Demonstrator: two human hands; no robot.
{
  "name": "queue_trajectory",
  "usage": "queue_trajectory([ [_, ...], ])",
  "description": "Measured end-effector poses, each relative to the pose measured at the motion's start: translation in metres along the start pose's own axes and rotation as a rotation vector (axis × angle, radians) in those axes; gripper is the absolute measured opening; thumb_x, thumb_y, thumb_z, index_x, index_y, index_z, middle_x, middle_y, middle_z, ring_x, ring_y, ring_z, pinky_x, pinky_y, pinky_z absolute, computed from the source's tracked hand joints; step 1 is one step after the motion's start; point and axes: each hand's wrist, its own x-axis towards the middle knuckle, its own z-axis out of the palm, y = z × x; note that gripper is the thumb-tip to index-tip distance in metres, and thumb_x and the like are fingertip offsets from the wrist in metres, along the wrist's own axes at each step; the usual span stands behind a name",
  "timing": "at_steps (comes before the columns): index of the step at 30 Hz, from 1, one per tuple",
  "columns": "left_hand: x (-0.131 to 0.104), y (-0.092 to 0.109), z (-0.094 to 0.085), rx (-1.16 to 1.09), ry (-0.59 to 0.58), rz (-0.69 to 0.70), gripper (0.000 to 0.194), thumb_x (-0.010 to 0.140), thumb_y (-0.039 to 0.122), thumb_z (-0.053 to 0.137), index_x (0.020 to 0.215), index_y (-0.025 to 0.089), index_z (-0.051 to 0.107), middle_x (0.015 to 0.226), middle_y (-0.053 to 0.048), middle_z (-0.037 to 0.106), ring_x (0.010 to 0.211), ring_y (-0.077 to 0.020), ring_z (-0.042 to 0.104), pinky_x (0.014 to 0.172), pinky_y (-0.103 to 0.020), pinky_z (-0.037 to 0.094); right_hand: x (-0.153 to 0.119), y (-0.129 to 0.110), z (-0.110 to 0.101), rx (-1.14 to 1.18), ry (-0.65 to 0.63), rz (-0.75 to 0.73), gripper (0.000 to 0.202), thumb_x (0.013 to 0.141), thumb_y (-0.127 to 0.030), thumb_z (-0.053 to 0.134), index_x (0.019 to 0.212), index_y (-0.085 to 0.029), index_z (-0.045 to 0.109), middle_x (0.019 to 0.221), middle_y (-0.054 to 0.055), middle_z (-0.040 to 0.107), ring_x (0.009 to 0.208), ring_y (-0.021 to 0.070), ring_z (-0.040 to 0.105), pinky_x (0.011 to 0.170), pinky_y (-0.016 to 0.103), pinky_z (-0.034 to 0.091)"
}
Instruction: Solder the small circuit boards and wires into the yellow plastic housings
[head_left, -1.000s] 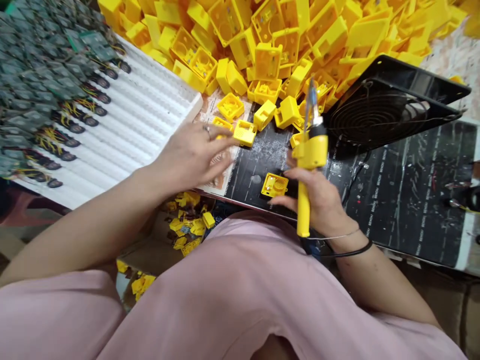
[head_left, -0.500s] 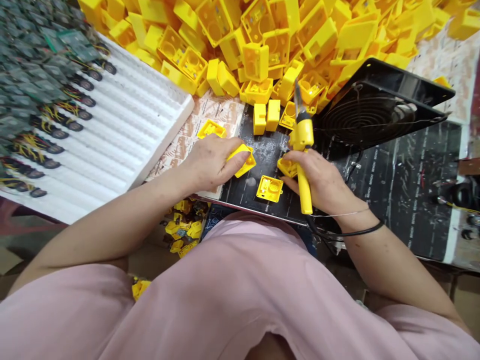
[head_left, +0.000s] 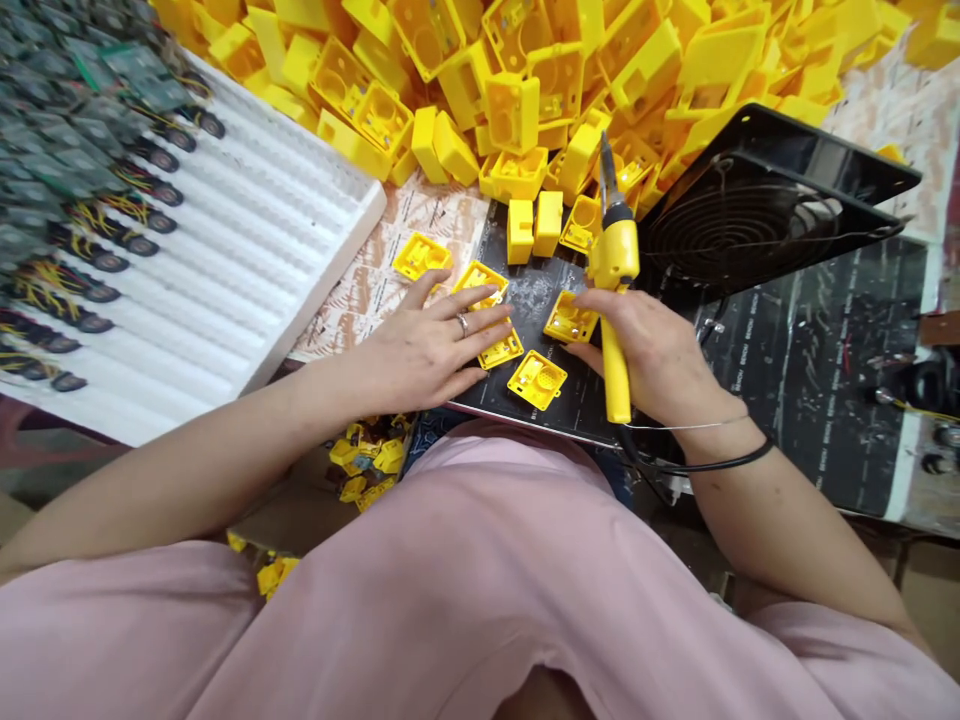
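My left hand (head_left: pixel 435 345) lies palm down with its fingers spread over two yellow housings, an upper one (head_left: pixel 482 282) and a lower one (head_left: pixel 501 346). My right hand (head_left: pixel 645 350) is wrapped round a yellow hot tool (head_left: pixel 616 260) with a metal tip pointing away from me. Its thumb and a finger also touch a yellow housing (head_left: pixel 568 318) on the black mat (head_left: pixel 525 285). Between the hands, near the table edge, one more open housing (head_left: pixel 538 380) rests face up. Another (head_left: pixel 422 257) sits beyond my left fingertips.
A big pile of yellow housings (head_left: pixel 513 110) fills the back. At the right stands a black fan (head_left: pixel 750 220). The white foam tray (head_left: pixel 300 230) at the left carries green boards with wires (head_left: pixel 97 150). Yellow pieces (head_left: pixel 367 460) lie below the table edge.
My left hand has let go of the housing it pinched and opened flat over two housings. The housing at my right hand now lies flatter, with more of its inside showing.
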Motion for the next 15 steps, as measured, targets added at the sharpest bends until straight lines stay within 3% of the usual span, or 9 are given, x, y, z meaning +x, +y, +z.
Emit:
queue_trajectory([
  [2,-0.004,0.001,0.0,0.002,0.021,-0.003,0.04,0.116,0.021,0.048,0.149,0.016,0.069,0.156,-0.013,0.077,0.148,-0.0354,0.07,0.13,-0.064,0.049,0.001,-0.004,0.004,-0.015,0.003,0.008,0.042,0.109,-0.033,0.073,0.149,-0.028,0.062,0.127,0.011,0.082,0.108,0.0306,0.08,0.093,0.042,0.066],
  [5,-0.008,-0.003,-0.003,-0.102,0.058,0.095,0.044,0.108,0.008,0.049,0.144,0.017,0.074,0.149,-0.01,0.082,0.136,-0.0314,0.077,0.116,-0.052,0.063,0.001,-0.009,0.007,-0.016,0.026,-0.001,0.04,0.11,-0.032,0.071,0.148,-0.028,0.062,0.125,0.009,0.082,0.109,0.0294,0.081,0.093,0.039,0.065],
  [9,-0.012,-0.01,-0.007,-0.388,-0.069,0.19,0.054,0.099,-0.008,0.046,0.128,0.019,0.082,0.149,-0.007,0.082,0.151,-0.0233,0.072,0.122,-0.038,0.064,-0.002,-0.017,0.01,0.036,0.045,0.019,0.034,0.113,-0.033,0.067,0.146,-0.028,0.063,0.121,0.008,0.082,0.109,0.0282,0.081,0.091,0.038,0.066],
  [11,-0.012,-0.012,-0.006,-0.536,-0.044,0.132,0.053,0.097,-0.01,0.045,0.111,0.024,0.083,0.143,-0.002,0.085,0.155,-0.0201,0.068,0.125,-0.039,0.062,-0.004,-0.018,0.011,0.084,0.041,0.018,0.033,0.114,-0.03,0.064,0.147,-0.029,0.063,0.125,0.008,0.082,0.112,0.0274,0.081,0.093,0.039,0.067],
  [13,-0.01,-0.015,-0.004,-0.577,0.119,-0.025,0.047,0.101,-0.005,0.044,0.101,0.024,0.081,0.136,-0.004,0.088,0.149,-0.0205,0.074,0.122,-0.041,0.065,-0.005,-0.017,0.011,0.098,0.059,0.004,0.034,0.114,-0.026,0.063,0.148,-0.03,0.061,0.127,0.007,0.082,0.113,0.0271,0.081,0.095,0.039,0.067],
  [15,-0.002,-0.02,-0.002,-0.45,0.282,-0.207,0.038,0.107,0.005,0.048,0.112,0.021,0.082,0.138,-0.01,0.087,0.139,-0.0245,0.08,0.119,-0.047,0.066,-0.005,-0.015,0.012,0.066,0.096,0.0,0.036,0.113,-0.025,0.064,0.148,-0.028,0.061,0.126,0.008,0.082,0.11,0.0277,0.081,0.094,0.039,0.066],
])
